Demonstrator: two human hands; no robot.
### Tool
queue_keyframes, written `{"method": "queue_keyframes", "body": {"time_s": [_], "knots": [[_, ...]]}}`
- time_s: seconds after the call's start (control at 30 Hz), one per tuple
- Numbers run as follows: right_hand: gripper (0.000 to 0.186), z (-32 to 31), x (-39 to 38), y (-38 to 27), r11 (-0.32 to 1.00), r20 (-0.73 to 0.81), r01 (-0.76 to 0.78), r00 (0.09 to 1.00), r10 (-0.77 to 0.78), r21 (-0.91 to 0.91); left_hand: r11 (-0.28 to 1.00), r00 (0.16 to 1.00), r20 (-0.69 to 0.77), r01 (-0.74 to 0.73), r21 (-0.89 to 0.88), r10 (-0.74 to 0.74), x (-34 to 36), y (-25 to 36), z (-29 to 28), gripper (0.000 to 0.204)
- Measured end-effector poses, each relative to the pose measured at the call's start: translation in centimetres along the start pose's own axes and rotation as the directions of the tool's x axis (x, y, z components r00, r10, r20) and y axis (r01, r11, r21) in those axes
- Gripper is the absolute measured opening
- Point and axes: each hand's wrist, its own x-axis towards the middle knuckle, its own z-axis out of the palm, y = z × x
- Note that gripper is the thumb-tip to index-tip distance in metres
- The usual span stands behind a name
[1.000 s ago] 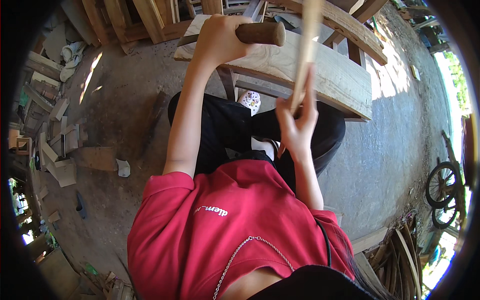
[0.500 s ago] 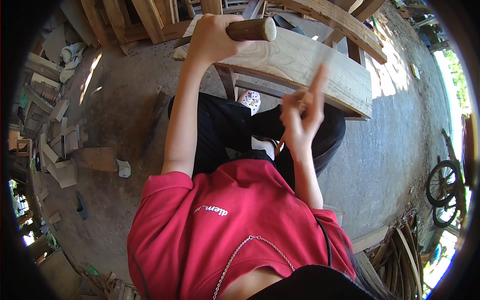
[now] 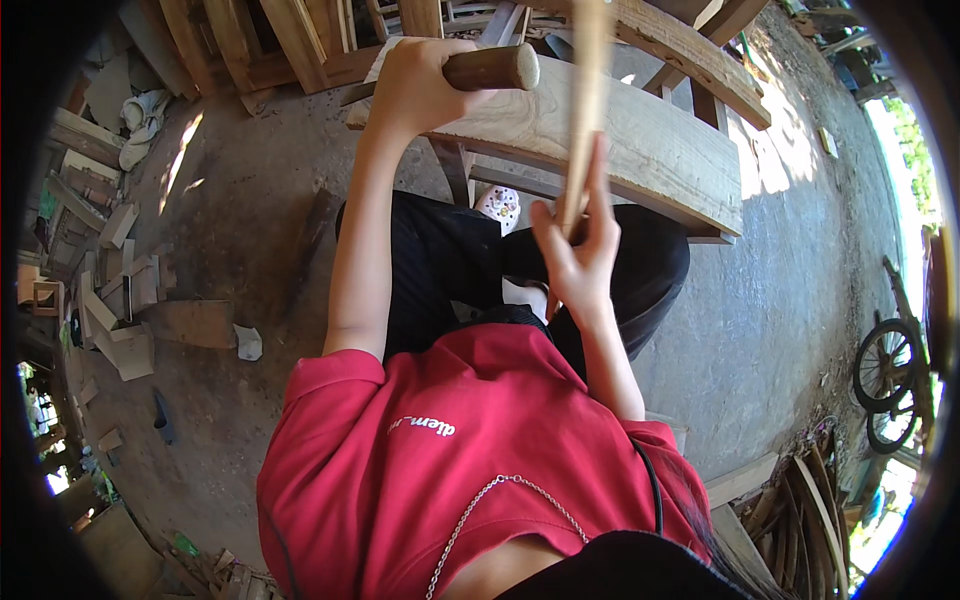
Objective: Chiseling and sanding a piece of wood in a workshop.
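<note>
My left hand [image 3: 420, 82] is closed round a tool with a thick, dark round wooden handle [image 3: 492, 68], held above the left part of a pale plank [image 3: 660, 140]. A dark narrow strip, perhaps its blade, shows beyond the wrist; the tool's exact kind is hidden by my hand. My right hand [image 3: 582, 250] grips a long pale wooden stick [image 3: 588, 90] between thumb and fingers, with a finger stretched along it. The stick stands up in front of the plank, its upper part smeared by motion. Its lower end shows below my hand.
The plank rests on a wooden frame by my knees. Behind it lean wooden frames and beams [image 3: 690, 50]. Wood offcuts [image 3: 125, 345] litter the concrete floor at left. A bicycle [image 3: 888, 370] stands at far right, above stacked wood strips [image 3: 805, 500].
My right hand has shifted left and slightly down, and the stick now swings upright across the plank. My left hand and its tool have moved slightly left.
</note>
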Motion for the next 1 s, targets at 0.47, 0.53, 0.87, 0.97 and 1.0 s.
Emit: {"method": "queue_keyframes", "body": {"time_s": [0.47, 0.53, 0.87, 0.97, 1.0], "knots": [[0.077, -4.5, -0.2, 0.0, 0.998, -0.265, -0.017, 0.964, 0.034, 0.064, 0.993, 0.993, 0.077, -0.079, -0.092, 0.086, 0.7, 4.8, 0.7, 0.038], [0.075, -7.3, -1.1, -0.1, 0.998, -0.399, -0.051, 0.915, 0.063, 0.041, 0.974, 0.941, 0.264, -0.178, -0.139, 0.210, 0.9, 9.6, 3.2, 0.034], [0.053, -20.6, -7.6, -2.4, 0.952, -0.930, 0.258, 0.282, -0.235, -0.162, 0.924, 0.868, 0.434, -0.071, -0.375, 0.242, 1.7, 23.8, 14.4, 0.018], [0.028, -21.1, -8.7, -0.5, 0.917, -0.936, 0.398, 0.312, -0.161, -0.025, 0.938, 0.933, 0.325, -0.036, -0.346, 0.156, 2.4, 23.6, 14.8, 0.021], [0.019, -20.8, -9.1, 0.6, 0.887, -0.911, 0.451, 0.400, -0.103, 0.098, 0.947, 0.956, 0.270, -0.027, -0.321, 0.118, 2.6, 23.4, 14.7, 0.022]]}}
